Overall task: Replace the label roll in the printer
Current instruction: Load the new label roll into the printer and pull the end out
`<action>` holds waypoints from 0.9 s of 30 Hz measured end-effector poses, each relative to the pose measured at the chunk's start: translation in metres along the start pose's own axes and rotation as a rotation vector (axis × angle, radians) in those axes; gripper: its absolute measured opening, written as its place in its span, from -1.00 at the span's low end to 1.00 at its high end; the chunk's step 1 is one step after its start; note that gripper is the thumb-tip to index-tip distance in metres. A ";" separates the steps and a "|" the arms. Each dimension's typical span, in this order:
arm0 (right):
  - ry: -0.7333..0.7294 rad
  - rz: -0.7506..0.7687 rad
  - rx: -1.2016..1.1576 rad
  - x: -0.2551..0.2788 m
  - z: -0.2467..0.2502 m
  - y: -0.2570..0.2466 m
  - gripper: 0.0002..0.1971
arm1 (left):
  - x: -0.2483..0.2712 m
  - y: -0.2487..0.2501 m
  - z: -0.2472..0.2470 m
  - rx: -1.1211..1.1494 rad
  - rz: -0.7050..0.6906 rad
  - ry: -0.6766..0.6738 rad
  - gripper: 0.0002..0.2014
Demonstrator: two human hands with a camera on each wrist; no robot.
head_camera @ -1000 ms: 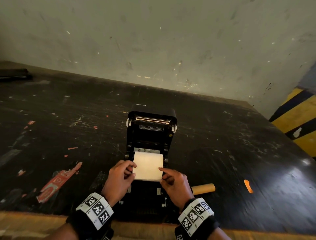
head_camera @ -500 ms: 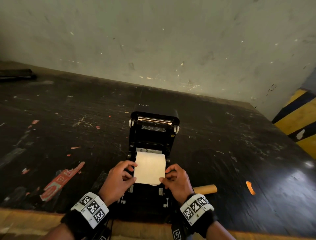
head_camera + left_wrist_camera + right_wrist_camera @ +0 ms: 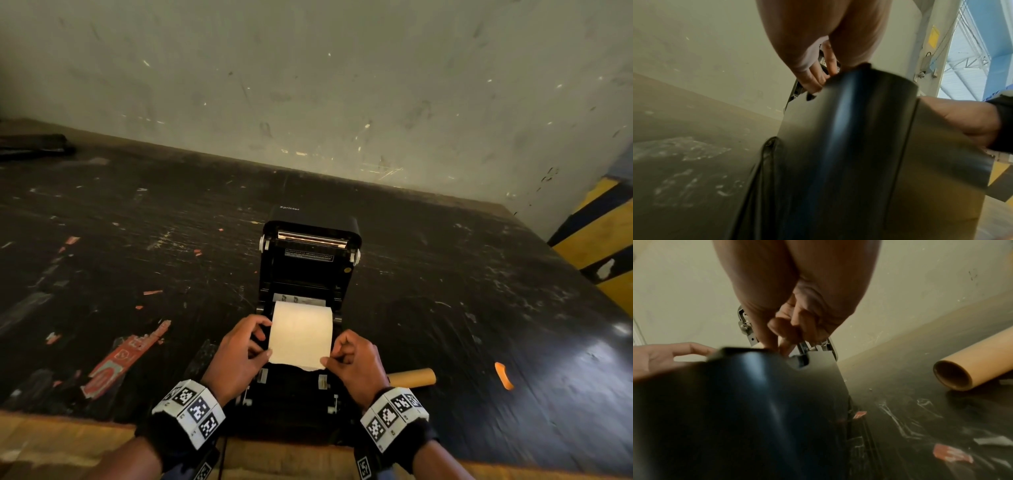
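Observation:
A black label printer [image 3: 310, 260] stands near the table's front edge with its lid raised. A white strip of label paper [image 3: 300, 334] runs from the roll in its bay toward me. My left hand [image 3: 239, 356] pinches the strip's left edge; my right hand [image 3: 354, 359] pinches its lower right corner. The roll itself is mostly hidden under the strip. In both wrist views the printer's black body [image 3: 849, 154] [image 3: 740, 410] fills the foreground and hides the paper; curled fingers [image 3: 783, 331] show above it. An empty brown cardboard core [image 3: 412, 377] [image 3: 970, 360] lies on the table to the right of the printer.
The dark scratched table [image 3: 120, 240] meets a pale wall [image 3: 308, 85] at the back. Red label scraps [image 3: 120, 359] lie to the left, an orange scrap [image 3: 503, 375] to the right. A yellow-black striped post [image 3: 603, 246] stands at far right. A cable [image 3: 766, 162] leaves the printer's left side.
Both hands have drawn the paper strip toward me, out over the printer's front. The right hand's fingers have curled to pinch the strip's corner.

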State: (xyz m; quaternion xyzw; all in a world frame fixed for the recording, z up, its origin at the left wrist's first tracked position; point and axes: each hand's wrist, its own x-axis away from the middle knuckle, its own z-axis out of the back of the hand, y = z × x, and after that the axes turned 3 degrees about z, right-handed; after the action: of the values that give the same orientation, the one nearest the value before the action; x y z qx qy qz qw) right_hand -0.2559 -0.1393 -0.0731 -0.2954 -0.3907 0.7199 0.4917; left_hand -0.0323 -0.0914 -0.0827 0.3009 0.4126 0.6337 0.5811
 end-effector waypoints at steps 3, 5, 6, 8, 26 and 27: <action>0.012 0.012 0.034 -0.001 -0.002 0.001 -0.80 | 0.002 -0.001 -0.001 0.004 -0.003 0.000 -0.54; 0.009 0.016 0.046 -0.001 -0.003 0.004 -0.78 | 0.002 -0.001 -0.001 0.008 -0.003 -0.002 -0.54; 0.003 0.015 0.055 -0.001 -0.003 0.006 -0.77 | 0.001 -0.001 -0.001 0.007 -0.003 -0.012 -0.53; -0.015 0.012 0.084 -0.001 -0.004 0.008 -0.76 | 0.000 0.000 -0.001 -0.011 -0.008 -0.040 -0.52; -0.109 0.019 0.104 -0.005 -0.005 0.006 -0.70 | -0.003 -0.005 0.012 -0.071 -0.084 -0.213 -0.41; -0.115 0.018 0.119 -0.006 -0.005 0.006 -0.70 | -0.003 -0.006 0.011 -0.088 -0.089 -0.230 -0.42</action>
State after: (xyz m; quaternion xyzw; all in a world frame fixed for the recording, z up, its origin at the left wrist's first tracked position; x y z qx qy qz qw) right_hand -0.2527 -0.1449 -0.0807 -0.2273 -0.3723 0.7619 0.4788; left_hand -0.0192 -0.0923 -0.0822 0.3270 0.3279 0.5863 0.6647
